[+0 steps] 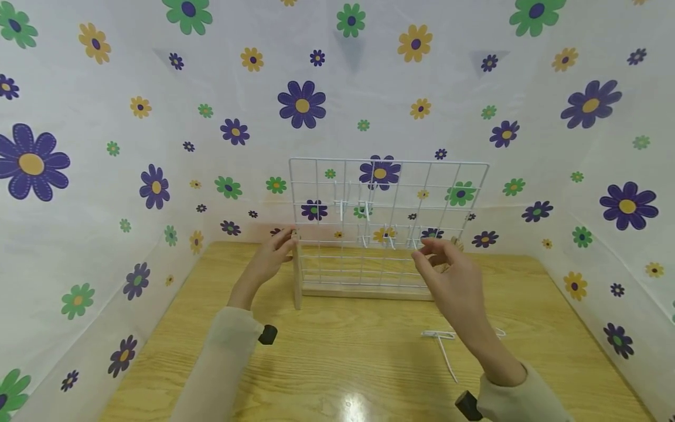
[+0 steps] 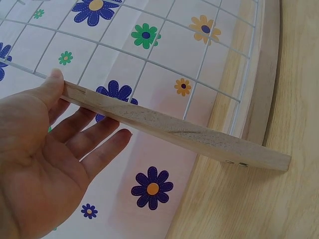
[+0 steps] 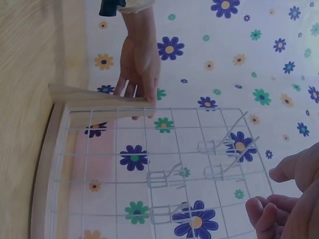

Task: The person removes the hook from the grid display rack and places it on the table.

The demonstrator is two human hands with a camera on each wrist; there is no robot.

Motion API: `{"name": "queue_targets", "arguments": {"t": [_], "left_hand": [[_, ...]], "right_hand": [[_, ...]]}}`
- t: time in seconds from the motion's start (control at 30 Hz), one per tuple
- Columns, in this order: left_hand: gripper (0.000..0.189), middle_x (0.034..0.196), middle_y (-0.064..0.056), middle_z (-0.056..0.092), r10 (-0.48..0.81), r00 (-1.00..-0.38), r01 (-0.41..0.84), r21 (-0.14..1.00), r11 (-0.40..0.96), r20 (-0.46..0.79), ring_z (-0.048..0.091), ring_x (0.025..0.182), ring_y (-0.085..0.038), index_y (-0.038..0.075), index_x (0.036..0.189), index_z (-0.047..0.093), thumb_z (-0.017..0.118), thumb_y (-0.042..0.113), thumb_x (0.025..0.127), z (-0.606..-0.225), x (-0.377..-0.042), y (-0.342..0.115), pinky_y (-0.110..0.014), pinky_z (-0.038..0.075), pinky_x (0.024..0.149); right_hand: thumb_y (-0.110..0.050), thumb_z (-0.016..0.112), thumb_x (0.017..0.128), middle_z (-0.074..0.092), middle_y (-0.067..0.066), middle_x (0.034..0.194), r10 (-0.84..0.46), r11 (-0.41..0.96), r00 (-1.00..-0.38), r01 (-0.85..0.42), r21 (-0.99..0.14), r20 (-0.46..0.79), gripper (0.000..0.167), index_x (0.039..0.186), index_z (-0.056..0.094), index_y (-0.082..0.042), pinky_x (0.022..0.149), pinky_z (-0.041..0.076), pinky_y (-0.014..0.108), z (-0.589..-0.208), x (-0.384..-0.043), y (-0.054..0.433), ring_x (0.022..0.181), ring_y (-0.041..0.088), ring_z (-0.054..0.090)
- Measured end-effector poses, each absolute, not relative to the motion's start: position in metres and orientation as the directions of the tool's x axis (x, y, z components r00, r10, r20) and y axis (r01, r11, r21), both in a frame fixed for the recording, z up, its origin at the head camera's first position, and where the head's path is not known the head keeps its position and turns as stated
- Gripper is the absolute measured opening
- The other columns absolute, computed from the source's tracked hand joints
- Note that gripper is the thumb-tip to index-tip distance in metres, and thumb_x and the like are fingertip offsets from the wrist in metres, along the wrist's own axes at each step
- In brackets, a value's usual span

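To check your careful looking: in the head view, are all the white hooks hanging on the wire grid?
No, at least one white hook lies on the wooden table.

White grid point(image 1: 399, 186), seemingly white hooks point(image 1: 341, 211)

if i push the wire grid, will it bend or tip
The wire grid would probably stay stiff, since it crosses in a regular mesh. It's likely light for its size, being thin and mostly open. Standing upright in a wooden stand, it might tip if pushed near the top.
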State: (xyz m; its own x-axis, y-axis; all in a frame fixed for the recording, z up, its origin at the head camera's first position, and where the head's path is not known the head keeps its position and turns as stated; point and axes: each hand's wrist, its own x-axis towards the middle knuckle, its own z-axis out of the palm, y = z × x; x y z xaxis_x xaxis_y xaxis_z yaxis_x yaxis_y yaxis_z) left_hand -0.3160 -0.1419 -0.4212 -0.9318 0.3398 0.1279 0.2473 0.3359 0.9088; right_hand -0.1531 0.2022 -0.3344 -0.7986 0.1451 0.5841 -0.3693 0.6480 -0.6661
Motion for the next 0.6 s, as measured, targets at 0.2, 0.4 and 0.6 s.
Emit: {"name": "queue_targets", "arguments": {"t": [0.2, 0.4, 0.6], "left_hand": [[0.056, 0.159, -0.022, 0.040, 0.343, -0.930, 0.248, 0.916, 0.316, 0.133, 0.047, 0.140, -0.041, 0.010, 0.162, 0.033, 0.046, 0.033, 0.112, -0.418, -0.314, -0.140, -0.050, 0.052, 0.108], [0.056, 0.159, -0.022, 0.040, 0.340, -0.932, 0.243, 0.916, 0.319, 0.128, 0.047, 0.140, -0.041, 0.010, 0.162, 0.033, 0.046, 0.031, 0.112, -0.417, -0.313, -0.140, -0.050, 0.052, 0.108], [0.057, 0.160, -0.022, 0.039, 0.335, -0.934, 0.236, 0.917, 0.322, 0.123, 0.046, 0.141, -0.042, 0.010, 0.163, 0.031, 0.046, 0.032, 0.113, -0.418, -0.313, -0.139, -0.050, 0.051, 0.108]], "right_hand": [[-0.009, 0.077, 0.094, 0.073, 0.007, 0.097, 0.130, 0.620, -0.781, -0.417, -0.665, 0.611, 0.025, 0.116, 0.073, 0.000, 0.053, 0.046, 0.014, -0.320, -0.160, 0.186, 0.080, 0.017, 0.065], [-0.009, 0.080, 0.091, 0.074, 0.009, 0.096, 0.115, 0.605, -0.760, -0.457, -0.652, 0.639, 0.028, 0.116, 0.073, 0.002, 0.050, 0.042, 0.015, -0.314, -0.170, 0.172, 0.077, 0.019, 0.066], [-0.016, 0.080, 0.093, 0.074, 0.008, 0.099, 0.092, 0.628, -0.763, -0.454, -0.632, 0.640, 0.030, 0.117, 0.073, 0.000, 0.052, 0.045, 0.018, -0.312, -0.178, 0.160, 0.079, 0.018, 0.065]]}}
